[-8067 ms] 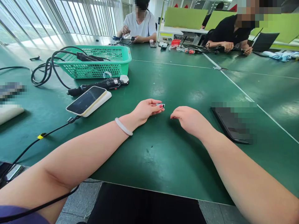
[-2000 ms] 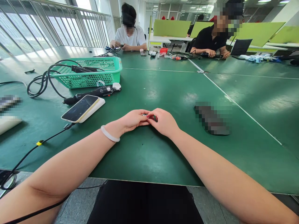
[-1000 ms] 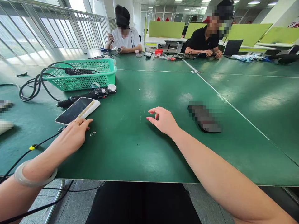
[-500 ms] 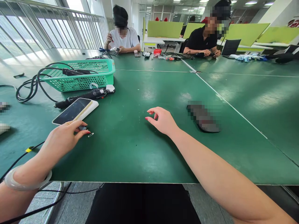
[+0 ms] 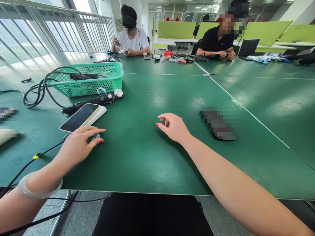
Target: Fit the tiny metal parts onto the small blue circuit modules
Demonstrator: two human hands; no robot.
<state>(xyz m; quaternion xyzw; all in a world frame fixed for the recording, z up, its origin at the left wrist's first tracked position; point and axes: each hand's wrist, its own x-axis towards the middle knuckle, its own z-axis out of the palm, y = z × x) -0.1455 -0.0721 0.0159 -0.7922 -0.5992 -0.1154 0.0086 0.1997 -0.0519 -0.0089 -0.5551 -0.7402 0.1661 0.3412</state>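
Note:
My left hand (image 5: 78,146) is low over the green table, just in front of a phone (image 5: 80,117) with a dark screen that leans on a white object. Its thumb and index tips are apart, while a small bluish-grey thing (image 5: 96,136) sits inside the grasp, mostly hidden by the fingers; its kind cannot be made out. My right hand (image 5: 173,127) rests on its side on the table, fingers loosely curled and thumb apart from them, with nothing between. A dark, partly blurred flat object (image 5: 220,126) lies to its right.
Behind the phone lie a black handheld device (image 5: 94,101) and a green basket (image 5: 91,86) with black cables. A cable with a yellow tag (image 5: 36,156) runs beside my left wrist. Two people sit across the table (image 5: 142,170), whose front edge is before my lap.
My left hand has shifted slightly right, the bluish-grey thing moving with it. The small metal clip by its thumb is no longer visible. My right hand stays put; the view has turned slightly left.

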